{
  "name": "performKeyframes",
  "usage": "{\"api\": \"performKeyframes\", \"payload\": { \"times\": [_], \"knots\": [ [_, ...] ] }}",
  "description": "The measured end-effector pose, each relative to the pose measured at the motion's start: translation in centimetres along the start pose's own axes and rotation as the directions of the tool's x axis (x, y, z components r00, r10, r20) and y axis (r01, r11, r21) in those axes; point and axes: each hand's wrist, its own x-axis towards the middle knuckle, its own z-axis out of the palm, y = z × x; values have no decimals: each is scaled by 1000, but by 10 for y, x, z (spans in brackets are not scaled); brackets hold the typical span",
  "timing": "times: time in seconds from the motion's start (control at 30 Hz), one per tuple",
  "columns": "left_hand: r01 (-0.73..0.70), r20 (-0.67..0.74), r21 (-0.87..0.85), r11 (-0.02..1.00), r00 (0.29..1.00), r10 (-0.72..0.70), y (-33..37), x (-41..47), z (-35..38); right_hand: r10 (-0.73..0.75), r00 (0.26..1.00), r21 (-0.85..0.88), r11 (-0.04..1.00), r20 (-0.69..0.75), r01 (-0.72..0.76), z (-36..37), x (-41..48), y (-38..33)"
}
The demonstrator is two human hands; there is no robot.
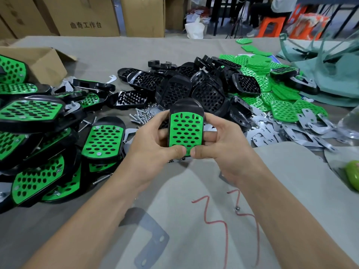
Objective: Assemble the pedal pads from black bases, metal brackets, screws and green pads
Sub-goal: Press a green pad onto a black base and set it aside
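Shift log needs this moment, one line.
step: thumbs press green perforated pad onto black plastic base | left hand: grips base | right hand: grips base

A small assembly workshop
Heaps of black bases (206, 92), green pads (281, 108), metal brackets (272, 136) and screws (138, 116) cover the cloth-covered worktop (116, 53); stacked cardboard boxes (87, 16) stand beyond its far edge, and finished pedal pads (31, 111) pile at its left edge.

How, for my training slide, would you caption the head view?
Left hand and right hand grip a black base, thumbs pressing its green pad.
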Motion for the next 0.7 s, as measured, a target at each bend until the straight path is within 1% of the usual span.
{"api": "performKeyframes", "payload": {
  "times": [0.13,0.27,0.33,0.43,0.5,0.6,0.63,0.67,0.7],
  "knots": [
    [-21,-21,-35,999,1000,20,1,0,0,-15,1000,-43,999,-17,15,2,0,1],
    [-25,-69,-70,997,997,21,-2,0,1,-20,999,-115,993,33,24,7,0,1],
    [-20,-63,-67,998,998,15,-3,-1,1,-22,999,-96,995,23,24,7,0,1],
    [13,-1,-76,997,1000,-13,-1,0,0,-47,999,-36,998,-28,45,3,0,-1],
    [32,12,-91,995,999,-31,1,1,-2,-40,999,-37,999,-33,39,2,-1,-1],
    [53,-25,-122,991,998,-56,2,2,-3,15,995,-43,999,94,-11,-3,-3,-9],
    [69,-30,-142,987,997,-74,2,2,-4,20,996,-20,1000,86,-18,-8,-3,-14],
    [89,-29,-166,982,995,-95,2,2,-5,3,1000,-6,1000,-7,-3,-16,-2,-19],
    [105,-31,-190,976,993,-113,2,3,-6,-35,984,-38,999,-174,28,-24,-2,-23]
  ]
}}
